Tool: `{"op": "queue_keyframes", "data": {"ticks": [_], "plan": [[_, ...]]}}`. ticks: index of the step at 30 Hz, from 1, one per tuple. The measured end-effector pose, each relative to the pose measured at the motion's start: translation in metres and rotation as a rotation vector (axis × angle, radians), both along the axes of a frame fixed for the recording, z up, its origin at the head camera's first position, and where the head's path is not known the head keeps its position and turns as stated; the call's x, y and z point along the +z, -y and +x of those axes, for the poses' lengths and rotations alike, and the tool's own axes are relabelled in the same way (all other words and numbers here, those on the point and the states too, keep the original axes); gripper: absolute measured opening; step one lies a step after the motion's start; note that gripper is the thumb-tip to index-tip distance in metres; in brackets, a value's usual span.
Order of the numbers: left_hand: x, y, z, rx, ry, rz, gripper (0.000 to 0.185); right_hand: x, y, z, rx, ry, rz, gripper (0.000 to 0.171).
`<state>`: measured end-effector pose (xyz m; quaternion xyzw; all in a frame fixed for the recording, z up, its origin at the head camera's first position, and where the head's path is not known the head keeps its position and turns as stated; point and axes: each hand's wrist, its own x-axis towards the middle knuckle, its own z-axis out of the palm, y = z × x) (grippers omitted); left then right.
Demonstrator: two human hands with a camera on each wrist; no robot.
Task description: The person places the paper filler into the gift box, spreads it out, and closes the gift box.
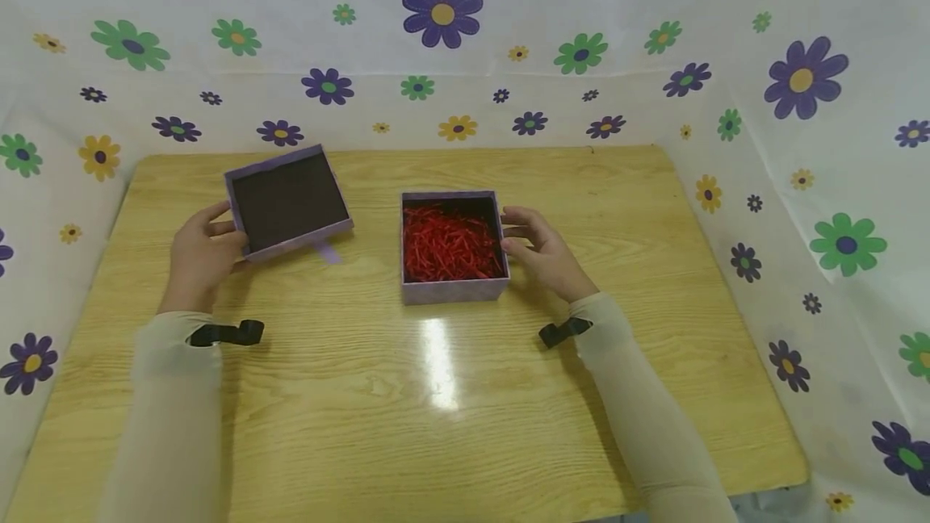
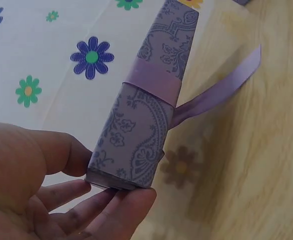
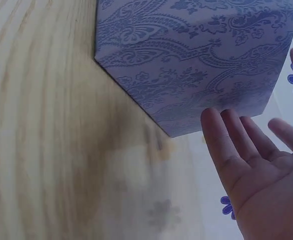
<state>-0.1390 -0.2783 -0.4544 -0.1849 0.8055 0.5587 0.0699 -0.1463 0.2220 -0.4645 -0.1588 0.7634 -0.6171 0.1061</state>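
Note:
My left hand (image 1: 203, 255) grips the left edge of a purple patterned box lid (image 1: 291, 202), its dark inside facing up. In the left wrist view the thumb and fingers pinch one end of it, and a lilac ribbon (image 2: 231, 85) trails from its side. Near the middle of the table stands the matching box (image 1: 456, 291), open at the top and filled with red shredded paper (image 1: 446, 242). Beside the box's right wall is my right hand (image 1: 546, 255), fingers extended and fingertips at or very near the wall; contact is hard to tell.
A light wood table (image 1: 327, 394) lies under everything, with a bright reflection in front of the box. White cloth (image 1: 508, 31) printed with flowers hangs behind the table and along its sides. Dark camera straps (image 1: 227, 334) circle both wrists.

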Motion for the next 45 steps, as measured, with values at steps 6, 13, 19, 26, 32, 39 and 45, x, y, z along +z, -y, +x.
{"op": "queue_keyframes", "data": {"ticks": [6,13,19,26,32,39,45], "plan": [[0.02,-0.021,-0.002,-0.018,-0.036,0.033,0.068,0.007,0.005,-0.003,-0.078,-0.086,0.019,0.054],[0.05,-0.047,-0.007,-0.056,-0.073,0.033,0.069,0.035,0.023,-0.012,-0.162,-0.249,0.002,0.046],[0.07,-0.073,-0.013,-0.08,-0.09,0.032,0.068,0.063,0.049,-0.018,-0.073,-0.242,0.025,0.046],[0.084,-0.101,-0.016,-0.129,-0.108,0.033,0.064,0.078,0.069,-0.022,-0.011,-0.23,0.015,0.044],[0.093,-0.125,-0.017,-0.151,-0.135,0.047,0.063,0.083,0.069,-0.024,-0.061,-0.235,0.026,0.039],[0.097,-0.152,-0.019,-0.188,-0.169,0.087,0.064,0.082,0.06,-0.025,-0.175,-0.258,-0.081,0.033],[0.09,-0.17,-0.016,-0.228,-0.164,0.087,0.063,0.075,0.05,-0.026,-0.269,-0.217,-0.038,0.032]]}}
